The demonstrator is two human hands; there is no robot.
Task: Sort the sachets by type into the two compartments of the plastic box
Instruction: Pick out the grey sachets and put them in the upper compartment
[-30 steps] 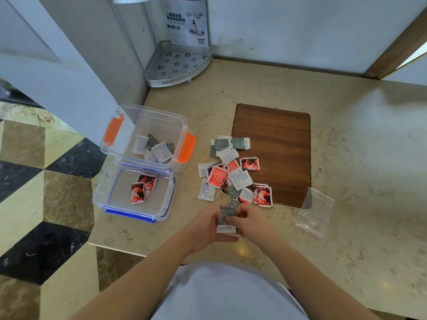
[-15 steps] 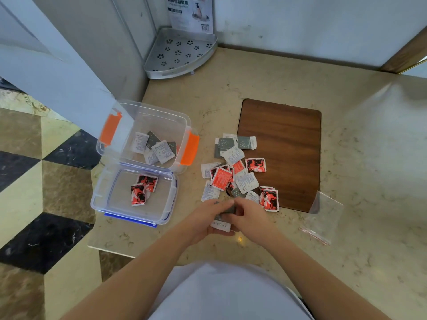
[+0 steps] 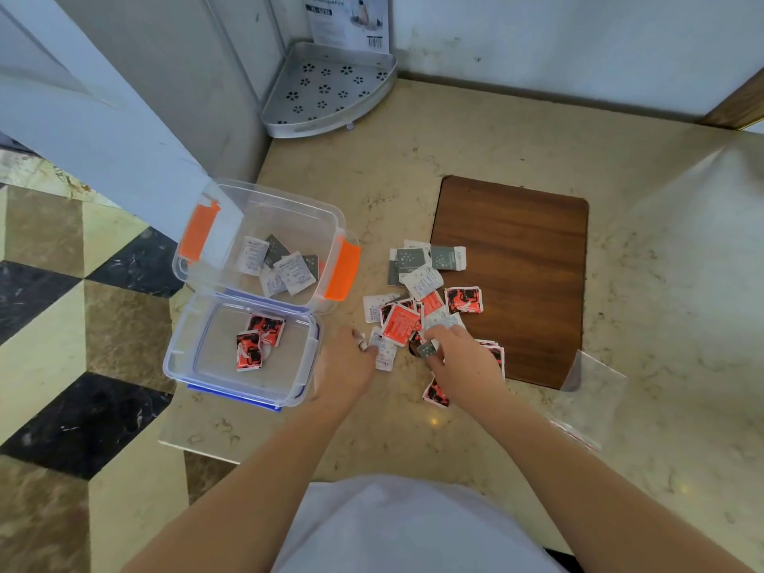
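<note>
The clear plastic box (image 3: 255, 191) stands at the counter's left edge. Its far part, with orange latches, holds white and grey sachets (image 3: 285, 266). Its near blue-rimmed part (image 3: 177, 361) holds red-and-black sachets (image 3: 258, 341). A mixed pile of loose sachets (image 3: 417, 299) lies right of the box, partly on a wooden board (image 3: 512, 283). My left hand (image 3: 349, 366) sits between box and pile, fingertips pinching a white sachet (image 3: 384, 357). My right hand (image 3: 463, 366) rests on the pile's near side, pinching a small grey sachet (image 3: 428, 349). A red sachet (image 3: 436, 392) shows under its wrist.
A clear zip bag (image 3: 591, 399) lies at the board's near right corner. A perforated metal corner shelf (image 3: 330, 88) stands against the back wall. The counter ends just left of the box, with chequered floor (image 3: 82, 366) below. A pale pillar rises behind the box.
My hands were joined on one grey-and-white sachet close to my body. They have moved forward and separated, left toward the box, right onto the pile. The camera tilted down.
</note>
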